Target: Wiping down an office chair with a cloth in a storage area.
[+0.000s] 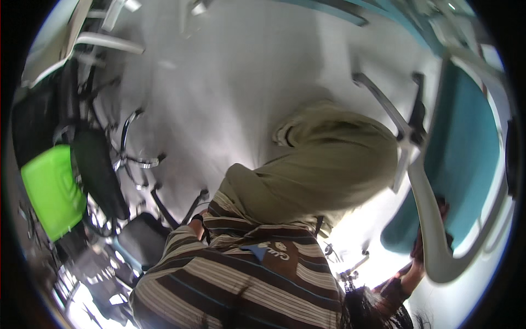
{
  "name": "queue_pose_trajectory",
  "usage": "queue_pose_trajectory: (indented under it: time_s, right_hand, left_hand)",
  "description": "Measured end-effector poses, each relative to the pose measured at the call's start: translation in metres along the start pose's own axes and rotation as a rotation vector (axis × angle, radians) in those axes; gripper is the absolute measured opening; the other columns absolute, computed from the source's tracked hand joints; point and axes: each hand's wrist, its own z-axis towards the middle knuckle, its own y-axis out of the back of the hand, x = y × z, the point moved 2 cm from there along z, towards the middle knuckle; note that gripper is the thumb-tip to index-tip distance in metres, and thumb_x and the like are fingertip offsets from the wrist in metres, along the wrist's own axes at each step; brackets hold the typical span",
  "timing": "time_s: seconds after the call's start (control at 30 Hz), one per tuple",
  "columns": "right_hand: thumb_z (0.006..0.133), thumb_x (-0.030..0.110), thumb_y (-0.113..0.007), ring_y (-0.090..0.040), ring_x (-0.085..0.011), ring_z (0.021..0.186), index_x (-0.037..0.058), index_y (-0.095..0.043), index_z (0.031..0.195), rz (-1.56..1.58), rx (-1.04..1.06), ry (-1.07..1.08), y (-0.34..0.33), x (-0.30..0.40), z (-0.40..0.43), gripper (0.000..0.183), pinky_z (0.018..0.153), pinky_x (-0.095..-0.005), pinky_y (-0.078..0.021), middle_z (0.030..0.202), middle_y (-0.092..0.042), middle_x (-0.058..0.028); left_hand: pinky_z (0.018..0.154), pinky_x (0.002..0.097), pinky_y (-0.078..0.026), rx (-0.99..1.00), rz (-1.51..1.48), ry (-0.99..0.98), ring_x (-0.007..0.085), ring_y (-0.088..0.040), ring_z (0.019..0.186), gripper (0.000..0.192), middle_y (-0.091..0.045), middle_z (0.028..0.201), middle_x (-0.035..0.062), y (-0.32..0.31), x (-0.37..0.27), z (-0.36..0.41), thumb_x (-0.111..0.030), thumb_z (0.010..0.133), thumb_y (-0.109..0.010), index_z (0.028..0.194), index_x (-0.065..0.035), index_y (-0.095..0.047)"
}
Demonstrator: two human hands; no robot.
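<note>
My left hand (199,227) hangs low beside my hip, with a black band at the wrist. It is mostly hidden by the striped sleeve and shirt, so its fingers are unclear. On the right, my right hand (420,251) is dark and partly hidden behind the pale looped armrest (431,222) of a chair. Behind that armrest is the chair's teal seat or back panel (464,135). Whether the hand touches or grips the chair cannot be told. A striped brown and cream shirt (246,279) and khaki trousers (312,177) fill the lower middle.
Black office chairs (94,172) with castered bases stand at the left, one bearing a bright green panel (55,191). The teal chair's castered base (407,133) rests close to my legs. More pale chair legs (109,41) lie at the top left. Grey floor (230,74) spreads between them.
</note>
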Motion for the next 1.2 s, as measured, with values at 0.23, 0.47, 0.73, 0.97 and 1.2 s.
queue_pose_trajectory:
  time_s: [0.23,0.47,0.73,0.97,1.2]
  right_hand:
    - [0.105,0.037,-0.039,-0.051,-0.0254,0.127,0.0029,-0.046,0.140,0.119,0.157,0.242,-0.022,0.015,-0.005,0.049,0.113,-0.0382,-0.0352,0.137,-0.053,-0.0103]
    - [0.102,0.022,-0.055,-0.061,-0.0154,0.116,0.0032,-0.055,0.130,0.349,0.114,0.265,-0.040,0.022,0.012,0.033,0.100,-0.0271,-0.0508,0.124,-0.061,-0.0070]
    - [0.104,0.027,-0.052,-0.060,-0.0154,0.114,-0.0026,-0.057,0.129,0.343,0.196,0.309,-0.055,0.039,0.007,0.039,0.101,-0.0277,-0.0489,0.122,-0.064,-0.0087]
    - [0.103,0.019,-0.049,-0.061,-0.0193,0.117,-0.0055,-0.055,0.130,0.349,0.261,0.342,-0.045,0.024,0.025,0.037,0.105,-0.0301,-0.0478,0.126,-0.062,-0.0137]
    - [0.103,0.009,-0.041,-0.063,-0.0253,0.116,-0.0049,-0.050,0.135,0.504,0.076,0.269,-0.047,0.019,0.034,0.036,0.100,-0.0357,-0.0543,0.130,-0.060,-0.0180]
  left_hand:
    - [0.046,0.0319,-0.053,-0.303,-0.065,-0.103,0.0183,-0.063,0.050,0.036,-0.058,0.061,0.0060,0.162,-0.075,0.053,-0.038,0.100,-0.053,0.093,-0.0047,-0.066]
    - [0.046,0.0265,-0.045,-0.553,0.056,-0.629,0.0123,-0.055,0.050,0.020,-0.051,0.063,0.0016,0.268,-0.293,-0.035,-0.022,0.098,-0.054,0.098,-0.0046,-0.064]
    - [0.057,0.0237,-0.044,-0.510,0.158,-1.248,0.0095,-0.052,0.062,0.015,-0.057,0.078,0.0022,0.171,-0.466,-0.166,-0.015,0.102,-0.055,0.105,-0.0023,-0.063]
    - [0.073,0.0255,-0.050,-0.251,0.285,-1.543,0.0120,-0.061,0.077,0.024,-0.064,0.096,0.0073,0.052,-0.532,-0.207,-0.001,0.092,-0.064,0.116,0.0032,-0.060]
    - [0.074,0.0282,-0.052,-0.198,0.314,-1.668,0.0139,-0.064,0.079,0.023,-0.068,0.093,0.0109,-0.001,-0.563,-0.199,-0.003,0.091,-0.069,0.110,0.0073,-0.063]
